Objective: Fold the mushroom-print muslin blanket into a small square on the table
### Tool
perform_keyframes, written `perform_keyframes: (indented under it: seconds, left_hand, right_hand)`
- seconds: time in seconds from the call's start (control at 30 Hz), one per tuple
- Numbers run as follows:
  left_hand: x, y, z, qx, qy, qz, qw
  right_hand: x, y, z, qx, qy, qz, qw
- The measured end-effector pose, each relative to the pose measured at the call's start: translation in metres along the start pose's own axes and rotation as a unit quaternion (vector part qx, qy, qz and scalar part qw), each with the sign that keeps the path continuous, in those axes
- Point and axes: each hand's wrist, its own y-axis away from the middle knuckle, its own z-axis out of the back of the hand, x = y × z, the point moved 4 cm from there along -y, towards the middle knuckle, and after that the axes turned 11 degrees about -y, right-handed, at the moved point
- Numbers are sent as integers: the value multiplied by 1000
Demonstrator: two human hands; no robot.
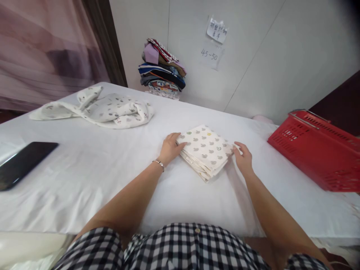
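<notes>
A folded white cloth with a grey print (206,150) lies in a neat square on the white table (84,180). My left hand (170,147) rests against its left edge, fingers curled onto the cloth. On the opposite side, my right hand (243,157) touches the right corner with its fingers bent against the fold. Both hands press the cloth from either side; neither lifts it. A thin bracelet sits on my left wrist.
A crumpled cloth of the same print (104,108) lies at the back left. A stack of folded colourful fabrics (162,71) stands against the wall. A red plastic basket (320,150) sits at the right. A dark phone (19,163) lies near the left edge.
</notes>
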Motion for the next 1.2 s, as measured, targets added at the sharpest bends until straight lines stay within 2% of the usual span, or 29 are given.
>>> perform_keyframes:
  seconds: [0.07,0.17,0.2,0.27,0.37,0.47,0.67,0.93,1.1,1.2]
  left_hand:
    - [-14,3,6,-14,-5,-54,998]
    - [-37,13,8,34,10,-136,990]
    - [-46,18,7,60,21,-169,983]
    - [-63,30,4,105,42,-239,964]
    - [-83,47,-1,142,56,-317,936]
    - [-92,57,-7,141,45,-336,930]
    - [-95,62,-16,99,47,-328,938]
    - [-100,63,-17,100,75,-304,944]
    - [-103,64,-18,112,90,-326,935]
    - [-100,61,-15,105,96,-334,932]
  right_hand:
    - [28,28,-2,83,-19,125,988]
    - [56,68,-12,205,-16,251,946]
    - [60,78,-15,225,-4,277,934]
    - [64,90,-19,222,25,305,926]
    - [63,95,-18,138,46,314,938]
    - [63,99,-15,82,58,320,942]
    - [65,105,-24,139,113,319,931]
    - [72,105,-27,118,94,343,927]
    - [70,101,-30,103,73,324,938]
    - [67,96,-34,116,73,311,941]
